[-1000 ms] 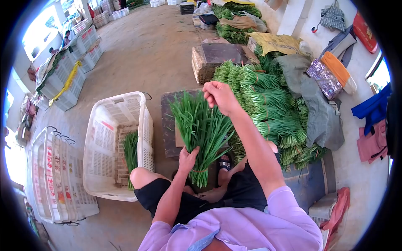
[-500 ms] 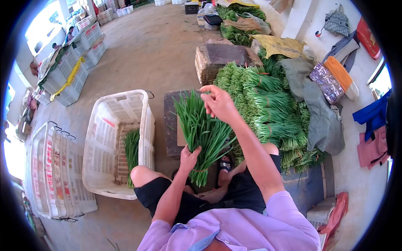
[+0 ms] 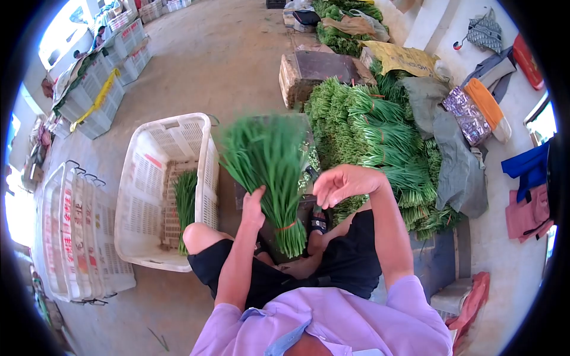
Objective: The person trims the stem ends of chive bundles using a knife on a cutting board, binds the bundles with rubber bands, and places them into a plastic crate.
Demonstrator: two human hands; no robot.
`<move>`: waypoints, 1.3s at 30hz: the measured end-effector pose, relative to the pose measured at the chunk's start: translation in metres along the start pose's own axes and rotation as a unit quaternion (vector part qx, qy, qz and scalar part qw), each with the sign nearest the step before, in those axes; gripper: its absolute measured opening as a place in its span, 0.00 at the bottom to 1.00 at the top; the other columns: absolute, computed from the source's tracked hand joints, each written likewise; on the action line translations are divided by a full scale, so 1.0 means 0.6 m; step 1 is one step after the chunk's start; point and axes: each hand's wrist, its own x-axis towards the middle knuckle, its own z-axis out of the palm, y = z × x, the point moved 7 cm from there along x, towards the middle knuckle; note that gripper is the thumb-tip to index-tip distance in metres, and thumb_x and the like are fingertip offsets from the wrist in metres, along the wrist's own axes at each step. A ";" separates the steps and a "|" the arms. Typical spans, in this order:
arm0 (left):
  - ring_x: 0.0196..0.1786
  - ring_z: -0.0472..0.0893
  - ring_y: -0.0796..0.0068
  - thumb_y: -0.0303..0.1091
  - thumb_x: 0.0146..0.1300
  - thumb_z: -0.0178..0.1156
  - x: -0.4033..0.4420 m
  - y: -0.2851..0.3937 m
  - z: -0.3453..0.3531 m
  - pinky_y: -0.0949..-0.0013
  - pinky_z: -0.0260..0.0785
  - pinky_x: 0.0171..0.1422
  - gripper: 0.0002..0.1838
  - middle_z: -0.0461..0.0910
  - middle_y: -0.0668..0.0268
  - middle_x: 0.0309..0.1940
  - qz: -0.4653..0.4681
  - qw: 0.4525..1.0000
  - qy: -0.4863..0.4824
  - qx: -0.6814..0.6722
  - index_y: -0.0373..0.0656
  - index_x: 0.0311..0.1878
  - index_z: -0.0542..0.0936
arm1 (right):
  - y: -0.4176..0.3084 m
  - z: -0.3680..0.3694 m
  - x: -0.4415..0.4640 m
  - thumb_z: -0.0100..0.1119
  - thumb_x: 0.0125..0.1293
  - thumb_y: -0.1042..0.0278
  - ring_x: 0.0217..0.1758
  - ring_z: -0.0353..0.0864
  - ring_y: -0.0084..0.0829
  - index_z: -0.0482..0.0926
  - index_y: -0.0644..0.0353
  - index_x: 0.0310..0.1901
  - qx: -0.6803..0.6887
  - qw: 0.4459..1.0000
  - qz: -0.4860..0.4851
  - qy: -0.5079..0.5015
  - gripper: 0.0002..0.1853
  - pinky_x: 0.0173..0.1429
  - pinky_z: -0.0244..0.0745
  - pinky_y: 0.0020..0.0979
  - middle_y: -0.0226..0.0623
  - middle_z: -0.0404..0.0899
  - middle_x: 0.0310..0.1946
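My left hand (image 3: 254, 204) grips a bunch of long green leafy stalks (image 3: 270, 172) above a low dark board. An orange-red band rings the bunch near its lower end, and its leafy top is blurred by motion. To the right of the bunch, my right hand (image 3: 341, 185) hangs apart from it with curved fingers that are spread a little and hold nothing. Left of my knees, a white plastic crate (image 3: 206, 178) contains another green bunch (image 3: 186, 204). A large pile of banded green bunches (image 3: 386, 142) lies at the right.
Nested white crates (image 3: 89, 237) stand at the far left. Beyond the pile is a worn box (image 3: 297, 77). Grey cloth (image 3: 454, 160) covers the pile's right side. More crates (image 3: 95, 101) stand at the back left, with a person partly visible behind them. Bags and clothes hang on the right wall.
My left hand has raised the bunch slightly and swung its leafy end leftward. My right hand has moved down and right, away from the leaves. The view has shifted slightly.
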 end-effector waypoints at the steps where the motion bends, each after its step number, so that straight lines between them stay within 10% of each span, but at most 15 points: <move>1: 0.54 0.84 0.63 0.33 0.70 0.56 0.005 -0.006 -0.006 0.57 0.76 0.63 0.17 0.84 0.58 0.54 -0.048 0.997 0.014 -0.066 0.37 0.59 0.79 | 0.050 -0.028 0.000 0.69 0.69 0.61 0.46 0.87 0.28 0.78 0.64 0.60 -0.049 0.999 0.012 0.013 0.23 0.54 0.81 0.30 0.41 0.87 0.44; 4: 0.60 0.82 0.54 0.45 0.73 0.47 -0.009 0.014 0.033 0.49 0.74 0.68 0.26 0.81 0.55 0.60 -0.069 0.978 -0.067 -0.188 0.37 0.66 0.74 | 0.159 -0.061 0.015 0.70 0.66 0.48 0.52 0.85 0.30 0.74 0.67 0.65 -0.195 0.954 0.183 0.137 0.35 0.58 0.79 0.29 0.44 0.85 0.51; 10: 0.66 0.77 0.52 0.63 0.74 0.47 -0.021 0.024 0.056 0.48 0.68 0.73 0.38 0.76 0.53 0.67 -0.041 0.972 -0.071 -0.221 0.37 0.70 0.70 | 0.217 0.035 0.160 0.66 0.70 0.48 0.58 0.82 0.30 0.64 0.73 0.71 0.281 0.922 -0.029 0.265 0.40 0.61 0.79 0.35 0.48 0.78 0.61; 16: 0.73 0.68 0.55 0.73 0.72 0.42 -0.024 0.004 0.014 0.51 0.57 0.79 0.47 0.70 0.53 0.70 -0.029 0.968 -0.029 -0.248 0.36 0.74 0.63 | 0.213 -0.002 0.178 0.73 0.64 0.53 0.52 0.86 0.34 0.73 0.70 0.64 0.180 0.893 -0.118 0.395 0.35 0.60 0.80 0.35 0.45 0.85 0.51; 18: 0.69 0.72 0.59 0.62 0.75 0.51 -0.018 0.004 0.022 0.53 0.62 0.76 0.39 0.73 0.56 0.68 0.054 0.982 -0.033 -0.178 0.36 0.73 0.66 | 0.156 0.002 0.144 0.76 0.59 0.54 0.53 0.86 0.40 0.72 0.70 0.65 -0.100 0.875 -0.043 0.472 0.39 0.62 0.78 0.37 0.49 0.85 0.52; 21: 0.59 0.80 0.67 0.31 0.71 0.61 -0.020 0.012 0.032 0.60 0.73 0.66 0.23 0.79 0.62 0.59 0.044 0.999 0.011 -0.001 0.35 0.66 0.73 | 0.160 0.015 0.154 0.77 0.55 0.50 0.58 0.84 0.44 0.70 0.70 0.66 -0.163 0.875 -0.065 0.451 0.43 0.66 0.75 0.39 0.52 0.83 0.53; 28: 0.53 0.82 0.70 0.29 0.67 0.60 -0.035 0.012 0.013 0.65 0.74 0.60 0.19 0.82 0.62 0.53 0.082 0.990 0.105 -0.043 0.34 0.60 0.77 | 0.159 0.005 0.178 0.73 0.61 0.53 0.58 0.82 0.45 0.68 0.68 0.67 -0.165 0.838 -0.093 0.512 0.39 0.64 0.75 0.41 0.52 0.81 0.56; 31: 0.54 0.82 0.66 0.29 0.68 0.59 -0.025 0.017 -0.006 0.62 0.76 0.60 0.20 0.81 0.61 0.55 0.081 0.987 0.114 -0.084 0.34 0.61 0.75 | 0.160 -0.001 0.173 0.69 0.67 0.61 0.52 0.84 0.29 0.76 0.68 0.59 0.012 0.873 -0.129 0.470 0.25 0.59 0.77 0.33 0.40 0.85 0.50; 39: 0.55 0.82 0.65 0.29 0.68 0.57 -0.032 0.017 0.009 0.60 0.77 0.61 0.21 0.80 0.60 0.56 0.066 0.990 0.097 -0.081 0.34 0.63 0.74 | 0.181 -0.010 0.177 0.75 0.63 0.61 0.53 0.83 0.28 0.74 0.67 0.62 0.052 0.899 -0.152 0.406 0.31 0.58 0.79 0.32 0.40 0.83 0.53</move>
